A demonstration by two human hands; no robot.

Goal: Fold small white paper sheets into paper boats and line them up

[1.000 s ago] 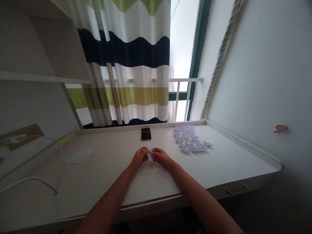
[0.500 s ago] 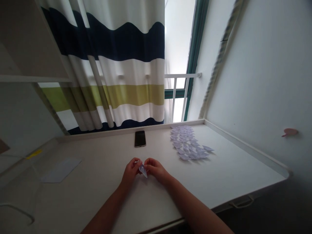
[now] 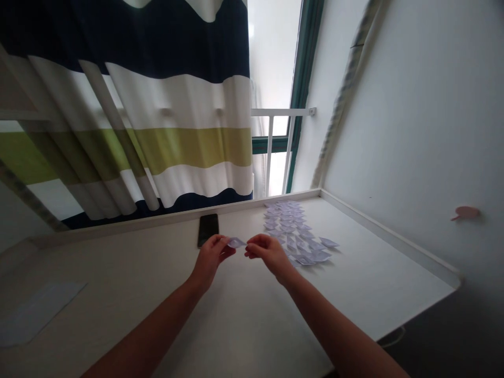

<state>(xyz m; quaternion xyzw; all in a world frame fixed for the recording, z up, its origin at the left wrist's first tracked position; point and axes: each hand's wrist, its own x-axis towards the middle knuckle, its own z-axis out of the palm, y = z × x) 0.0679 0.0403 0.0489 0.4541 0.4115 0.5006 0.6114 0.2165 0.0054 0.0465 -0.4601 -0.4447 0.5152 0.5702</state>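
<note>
Left hand (image 3: 211,255): closed in a pinch, thumb and fingers gripping one end of a folded paper piece (image 3: 237,242).
Right hand (image 3: 271,254): thumb and fingertips drawn together on the narrow tip at the other end, the remaining fingers curled in.
Folded paper piece: up off the desk (image 3: 244,320), between my two hands, lying roughly sideways with its point towards my right.
Creases: too small and soft in this view for me to read, so I can't say which fold is at my fingertips or how hard I'm pressing.
Step in hand: I take this to be shaping work on a single piece, one end steadied while the other is pinched to a point.
What the next move calls for: as I judge it, a steady left pinch and a light right one, with any tug along the length, since paper like this could tear or spring open if pulled across a fold.
Paper cluster (image 3: 288,229): many similar folded pieces close together on the desk, beyond and to the right of my right hand; one outlying piece (image 3: 329,242) sits at its right edge.
Loose paper (image 3: 43,310): flat on the desk at far left, well apart from both hands.
Phone (image 3: 208,226): lying just beyond my left hand, which hides its near right corner.
Curtain (image 3: 189,147): striped, hanging behind the desk.
</note>
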